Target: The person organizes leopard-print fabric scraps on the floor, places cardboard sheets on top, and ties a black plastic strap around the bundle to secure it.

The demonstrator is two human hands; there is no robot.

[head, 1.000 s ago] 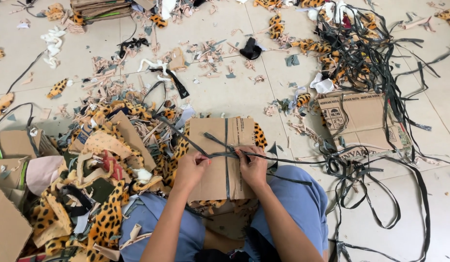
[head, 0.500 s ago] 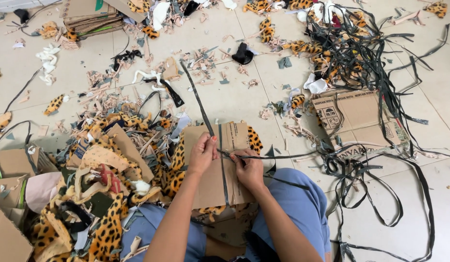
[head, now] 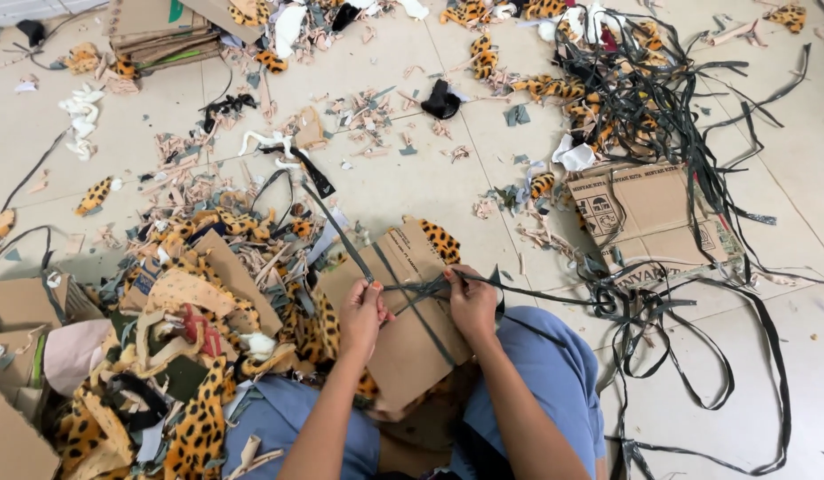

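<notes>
here the person sits on the tiled floor (head: pixel 412 187) with a flat bundle of brown cardboard (head: pixel 412 329) resting on the lap, just below the middle of the view. dark grey strapping (head: pixel 403 289) crosses the bundle lengthwise and sideways, the bands meeting at a knot near its top half. the left hand (head: pixel 363 313) lies at about nine o'clock of that knot, fingers curled closed around the strap and pressing on the cardboard. the right hand (head: pixel 472 302) sits at about three o'clock of the knot, also closed, pinching the strap where it runs off toward the right. from there the strap leads at three o'clock into a loose tangle of grey bands (head: pixel 670 329) spread over the floor. one band runs from the knot toward eleven o'clock, up across the tiles.

a piece of leopard-print fabric (head: pixel 440 238) peeks out at the bundle's top edge, at twelve o'clock of the hands. at nine o'clock lies a heap of leopard-print and tan scraps (head: pixel 190 329), touching the bundle's left side. at two o'clock a printed cardboard box (head: pixel 652 213) lies flattened under strap loops, well apart from the hands. farther off at eleven o'clock sits a stack of cardboard sheets (head: pixel 154 27). a black cloth lump (head: pixel 441 100) lies at twelve o'clock among small offcuts.
</notes>
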